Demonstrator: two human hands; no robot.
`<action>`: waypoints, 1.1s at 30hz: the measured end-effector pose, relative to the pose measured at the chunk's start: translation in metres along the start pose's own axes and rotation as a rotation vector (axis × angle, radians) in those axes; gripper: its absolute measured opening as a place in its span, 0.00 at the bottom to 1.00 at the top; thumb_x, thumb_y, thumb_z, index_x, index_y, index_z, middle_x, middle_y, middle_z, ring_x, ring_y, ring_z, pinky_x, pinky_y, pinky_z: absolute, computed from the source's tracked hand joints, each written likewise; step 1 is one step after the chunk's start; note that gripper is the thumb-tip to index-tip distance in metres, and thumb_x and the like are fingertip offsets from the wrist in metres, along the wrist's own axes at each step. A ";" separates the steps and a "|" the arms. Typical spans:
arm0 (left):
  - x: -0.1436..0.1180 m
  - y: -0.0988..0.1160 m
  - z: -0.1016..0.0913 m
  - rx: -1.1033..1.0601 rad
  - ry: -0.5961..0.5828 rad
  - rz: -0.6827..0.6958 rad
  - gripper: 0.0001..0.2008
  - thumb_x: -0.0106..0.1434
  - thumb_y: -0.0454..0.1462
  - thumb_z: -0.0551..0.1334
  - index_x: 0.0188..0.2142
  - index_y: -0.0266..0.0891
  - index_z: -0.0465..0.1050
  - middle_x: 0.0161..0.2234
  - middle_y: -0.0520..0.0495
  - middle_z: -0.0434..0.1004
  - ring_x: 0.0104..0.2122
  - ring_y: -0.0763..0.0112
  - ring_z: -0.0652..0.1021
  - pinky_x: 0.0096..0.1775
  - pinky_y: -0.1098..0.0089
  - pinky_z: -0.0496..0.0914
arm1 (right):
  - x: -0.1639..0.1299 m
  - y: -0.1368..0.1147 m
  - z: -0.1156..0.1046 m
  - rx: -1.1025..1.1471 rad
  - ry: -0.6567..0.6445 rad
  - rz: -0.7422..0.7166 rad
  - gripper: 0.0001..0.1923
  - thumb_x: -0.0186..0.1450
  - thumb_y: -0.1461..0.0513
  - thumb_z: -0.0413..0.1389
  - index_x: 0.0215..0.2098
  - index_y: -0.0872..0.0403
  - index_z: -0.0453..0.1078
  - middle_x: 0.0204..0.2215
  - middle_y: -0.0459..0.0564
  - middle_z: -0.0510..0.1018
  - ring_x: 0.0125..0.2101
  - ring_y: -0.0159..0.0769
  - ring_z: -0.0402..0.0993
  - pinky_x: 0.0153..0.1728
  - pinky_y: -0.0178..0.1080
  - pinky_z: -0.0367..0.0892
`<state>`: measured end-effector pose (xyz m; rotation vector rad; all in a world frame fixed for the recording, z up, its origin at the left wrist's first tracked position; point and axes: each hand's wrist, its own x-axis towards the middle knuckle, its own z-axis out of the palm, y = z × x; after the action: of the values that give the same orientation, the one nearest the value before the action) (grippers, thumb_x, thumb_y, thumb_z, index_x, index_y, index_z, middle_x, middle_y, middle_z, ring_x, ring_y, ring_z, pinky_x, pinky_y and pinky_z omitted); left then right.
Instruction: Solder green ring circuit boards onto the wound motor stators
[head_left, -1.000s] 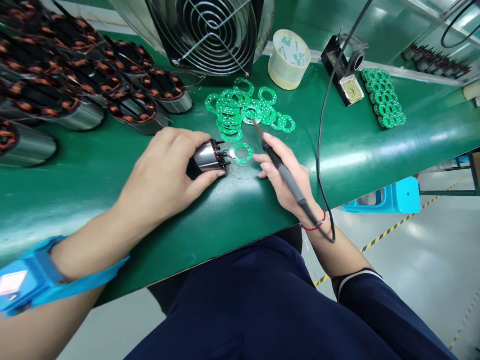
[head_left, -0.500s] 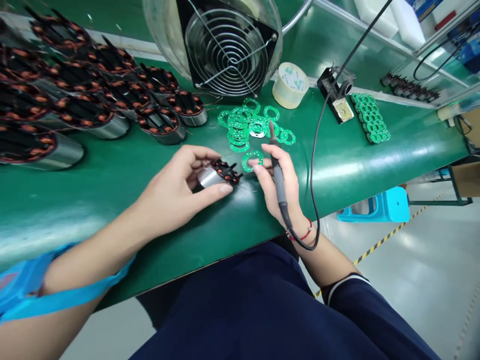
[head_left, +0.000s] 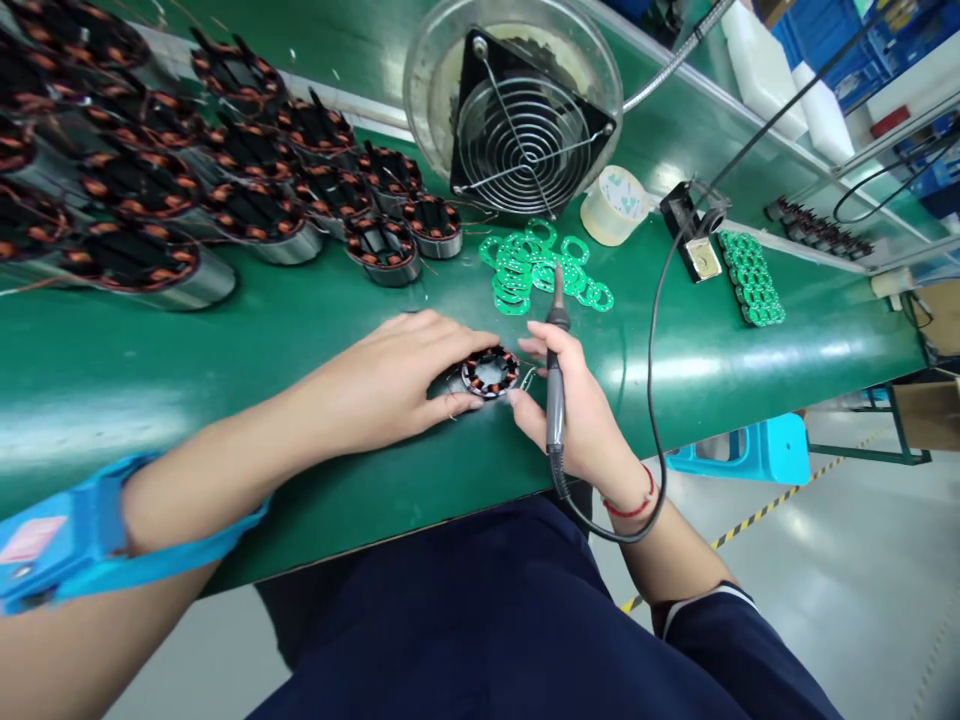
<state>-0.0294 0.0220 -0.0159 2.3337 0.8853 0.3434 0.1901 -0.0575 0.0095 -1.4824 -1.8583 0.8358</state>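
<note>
My left hand (head_left: 394, 385) is closed around a small motor stator (head_left: 471, 374) with copper windings and a dark core, its open end facing up. Held upright in my right hand (head_left: 589, 415) is a soldering iron (head_left: 555, 400), its tip pointing away from me. The thumb and fingers of that hand are beside the stator's right side. Between them a thin pale-green ring edge (head_left: 529, 378) shows, probably a circuit board turned on edge; it is partly hidden. Beyond my hands lies a loose pile of green ring-shaped circuit boards (head_left: 514, 265).
Several stators (head_left: 262, 215) stand at the back left. Behind the boards are a fan (head_left: 529, 150), a tape roll (head_left: 615, 205) and a soldering iron stand (head_left: 690, 235). A panel of green boards (head_left: 750, 280) lies further right. The iron's cable (head_left: 654, 350) loops over my right wrist.
The stator has turned from lying tilted to having its open end up. My right fingers have brought the green ring board from in front of the pile to the stator's side. The view has shifted.
</note>
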 end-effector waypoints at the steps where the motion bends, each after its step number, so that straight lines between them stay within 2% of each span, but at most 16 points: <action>1: -0.001 -0.002 -0.003 -0.013 -0.024 0.014 0.29 0.67 0.53 0.58 0.63 0.45 0.74 0.53 0.37 0.81 0.53 0.42 0.78 0.56 0.45 0.71 | -0.003 -0.002 -0.005 -0.030 -0.047 0.046 0.29 0.70 0.61 0.57 0.67 0.49 0.57 0.59 0.58 0.76 0.58 0.46 0.77 0.58 0.53 0.75; 4: -0.004 -0.008 -0.011 -0.041 -0.059 0.045 0.29 0.70 0.53 0.56 0.64 0.45 0.74 0.54 0.38 0.81 0.53 0.44 0.78 0.57 0.47 0.71 | -0.004 -0.006 -0.020 -0.098 -0.120 0.120 0.30 0.69 0.61 0.58 0.67 0.50 0.58 0.58 0.58 0.77 0.54 0.44 0.78 0.55 0.51 0.76; 9: -0.007 -0.012 -0.017 -0.129 -0.114 0.084 0.25 0.73 0.47 0.50 0.63 0.52 0.75 0.56 0.46 0.82 0.55 0.52 0.78 0.61 0.52 0.70 | 0.013 -0.014 -0.034 -0.209 -0.081 0.019 0.30 0.68 0.63 0.57 0.67 0.48 0.58 0.55 0.55 0.77 0.54 0.44 0.75 0.57 0.52 0.73; 11: -0.005 -0.009 -0.014 -0.151 -0.099 0.062 0.25 0.73 0.47 0.50 0.62 0.49 0.75 0.56 0.45 0.81 0.56 0.53 0.78 0.61 0.52 0.70 | 0.020 -0.020 -0.031 -0.318 -0.079 -0.048 0.29 0.69 0.64 0.55 0.68 0.50 0.60 0.52 0.55 0.78 0.52 0.46 0.73 0.57 0.54 0.71; 13: -0.002 -0.003 -0.006 -0.141 -0.040 0.020 0.27 0.72 0.48 0.50 0.62 0.42 0.74 0.54 0.40 0.80 0.54 0.51 0.78 0.60 0.50 0.71 | 0.024 -0.026 -0.024 -0.461 -0.076 -0.116 0.26 0.72 0.66 0.51 0.68 0.53 0.62 0.49 0.57 0.78 0.49 0.47 0.71 0.55 0.54 0.71; 15: 0.003 0.004 0.003 -0.106 0.027 -0.020 0.26 0.72 0.50 0.52 0.57 0.37 0.75 0.50 0.37 0.81 0.50 0.49 0.78 0.57 0.48 0.72 | 0.024 -0.029 -0.016 -0.581 -0.070 -0.179 0.23 0.75 0.67 0.46 0.67 0.54 0.64 0.46 0.57 0.78 0.46 0.46 0.69 0.52 0.52 0.71; 17: 0.007 0.009 0.011 -0.078 0.070 -0.043 0.22 0.71 0.49 0.53 0.50 0.37 0.76 0.45 0.38 0.81 0.47 0.50 0.77 0.53 0.48 0.73 | 0.022 -0.027 -0.009 -0.628 -0.050 -0.227 0.22 0.77 0.66 0.43 0.66 0.53 0.66 0.44 0.56 0.77 0.45 0.46 0.67 0.51 0.51 0.70; 19: 0.009 0.012 0.016 -0.077 0.093 -0.053 0.19 0.70 0.48 0.54 0.48 0.39 0.75 0.44 0.39 0.81 0.47 0.50 0.77 0.53 0.49 0.73 | 0.019 -0.020 -0.004 -0.589 -0.008 -0.252 0.21 0.77 0.64 0.45 0.65 0.50 0.67 0.43 0.55 0.78 0.44 0.46 0.68 0.50 0.51 0.71; 22: 0.008 0.014 0.016 -0.113 0.107 -0.057 0.21 0.69 0.48 0.55 0.53 0.40 0.74 0.49 0.38 0.81 0.51 0.49 0.78 0.56 0.48 0.72 | 0.013 -0.006 0.002 -0.430 0.077 -0.244 0.20 0.75 0.60 0.51 0.65 0.50 0.66 0.47 0.56 0.80 0.44 0.47 0.72 0.51 0.52 0.72; 25: 0.005 0.019 0.010 -0.198 0.119 -0.092 0.23 0.68 0.45 0.54 0.56 0.38 0.72 0.53 0.37 0.80 0.52 0.50 0.78 0.56 0.50 0.74 | 0.006 0.004 0.010 -0.293 0.175 -0.177 0.23 0.74 0.57 0.55 0.66 0.50 0.63 0.54 0.56 0.80 0.50 0.47 0.75 0.55 0.52 0.72; 27: 0.003 0.026 0.007 -0.257 0.135 -0.118 0.22 0.67 0.42 0.53 0.57 0.37 0.71 0.53 0.37 0.79 0.51 0.52 0.79 0.55 0.52 0.75 | -0.001 0.007 0.017 -0.269 0.233 -0.125 0.24 0.73 0.55 0.57 0.65 0.50 0.63 0.54 0.56 0.81 0.53 0.48 0.76 0.57 0.51 0.72; 29: 0.002 0.034 0.007 -0.273 0.167 -0.122 0.22 0.67 0.42 0.53 0.56 0.37 0.71 0.53 0.37 0.79 0.52 0.53 0.79 0.55 0.53 0.75 | -0.007 0.008 0.022 -0.264 0.248 -0.106 0.25 0.73 0.55 0.57 0.65 0.50 0.63 0.56 0.57 0.81 0.55 0.48 0.76 0.58 0.52 0.72; 33: 0.004 0.045 0.016 -0.213 0.228 -0.094 0.22 0.68 0.48 0.57 0.54 0.38 0.71 0.51 0.37 0.78 0.53 0.50 0.77 0.57 0.50 0.74 | -0.014 0.010 0.023 -0.198 0.185 -0.129 0.27 0.71 0.63 0.49 0.68 0.48 0.60 0.62 0.54 0.77 0.60 0.46 0.75 0.62 0.53 0.71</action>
<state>0.0033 -0.0088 -0.0002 2.0775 1.0102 0.6414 0.1808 -0.0715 -0.0138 -1.4833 -1.9151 0.4485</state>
